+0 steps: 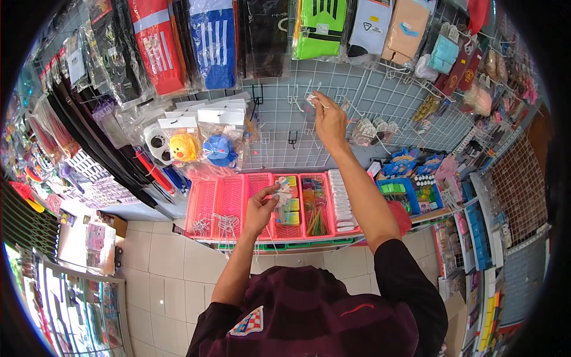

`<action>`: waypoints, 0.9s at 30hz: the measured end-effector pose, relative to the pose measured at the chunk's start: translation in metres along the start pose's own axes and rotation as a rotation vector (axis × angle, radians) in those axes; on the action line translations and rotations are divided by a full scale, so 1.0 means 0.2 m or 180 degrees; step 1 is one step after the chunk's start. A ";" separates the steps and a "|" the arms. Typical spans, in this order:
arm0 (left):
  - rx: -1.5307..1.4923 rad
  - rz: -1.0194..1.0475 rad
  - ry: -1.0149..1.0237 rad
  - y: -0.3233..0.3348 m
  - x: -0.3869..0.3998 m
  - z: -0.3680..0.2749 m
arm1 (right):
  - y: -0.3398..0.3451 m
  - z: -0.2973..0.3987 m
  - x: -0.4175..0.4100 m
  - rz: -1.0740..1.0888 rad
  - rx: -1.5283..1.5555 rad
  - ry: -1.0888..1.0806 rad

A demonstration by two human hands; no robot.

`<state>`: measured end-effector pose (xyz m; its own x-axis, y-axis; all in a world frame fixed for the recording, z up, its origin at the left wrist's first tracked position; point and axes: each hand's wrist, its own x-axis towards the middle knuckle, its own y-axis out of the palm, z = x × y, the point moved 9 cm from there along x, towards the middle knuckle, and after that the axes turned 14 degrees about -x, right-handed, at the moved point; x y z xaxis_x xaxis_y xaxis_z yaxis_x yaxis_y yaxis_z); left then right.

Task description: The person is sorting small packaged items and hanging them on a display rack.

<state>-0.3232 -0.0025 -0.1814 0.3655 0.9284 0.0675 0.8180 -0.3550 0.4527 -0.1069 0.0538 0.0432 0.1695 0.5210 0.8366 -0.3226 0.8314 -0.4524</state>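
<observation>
My right hand [329, 118] is raised to the white wire grid panel [276, 114], its fingers closed on a small white item at a wire hook. Lower down, my left hand [261, 209] pinches small carded items [282, 187] between thumb and fingers, above a pink plastic basket [289, 231] with small yellow and green packs. Small carded goods [368, 130] hang to the right of my right hand. Packaged plush toys, one yellow [184, 147] and one blue [219, 151], hang to the left.
Packaged football socks [214, 44] hang above. White wire hooks [227, 223] lie in pink baskets at the left. Beside them stand a basket of colourful items [314, 201], a row of white packs [341, 201] and a blue tray [399, 194]. Belts [102, 147] hang at the left.
</observation>
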 end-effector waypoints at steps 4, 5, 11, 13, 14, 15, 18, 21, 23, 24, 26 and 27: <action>-0.0055 0.0035 -0.0003 0.01 0.00 0.00 | -0.05 0.00 0.02 -0.0086 -0.0161 -0.0015; -0.0055 0.0031 -0.0004 0.00 0.00 0.00 | -0.06 0.00 0.02 -0.0083 -0.0159 -0.0014; 0.0016 0.0096 0.0159 0.06 0.03 -0.04 | -0.01 -0.09 0.05 0.0148 -0.0156 0.0289; -0.0338 0.0064 0.0218 0.08 0.05 -0.08 | 0.01 -0.09 0.06 0.0255 -0.0029 0.0195; -0.0335 0.0062 0.0221 0.08 0.05 -0.10 | 0.01 -0.10 0.05 0.0254 -0.0025 0.0193; -0.0309 0.0016 0.0224 0.08 0.05 -0.11 | 0.01 -0.10 0.04 0.0311 -0.0109 0.0249; -0.0331 -0.0022 0.0207 0.10 0.06 -0.14 | 0.00 -0.12 0.02 0.0342 -0.0140 0.0231; -0.0455 -0.0003 0.0108 0.11 0.06 -0.13 | 0.01 -0.15 0.00 0.0353 -0.0028 0.0207; -0.0527 0.0006 0.0036 0.12 0.07 -0.12 | 0.02 -0.18 -0.01 0.0386 0.0037 0.0251; -0.0618 -0.0008 -0.0035 0.13 0.06 -0.12 | 0.02 -0.18 -0.02 0.0371 0.0099 0.0294; -0.0703 -0.0014 -0.0108 0.15 0.06 -0.11 | 0.02 -0.20 -0.04 0.0349 0.0158 0.0342; -0.0726 -0.0020 -0.0107 0.15 0.06 -0.11 | 0.03 -0.21 -0.05 0.0487 0.0126 0.0494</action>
<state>-0.3045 0.0007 -0.1470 0.3784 0.9249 0.0363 0.7000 -0.3116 0.6425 -0.0714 0.0615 0.0188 0.2562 0.6666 0.7000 -0.3913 0.7337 -0.5555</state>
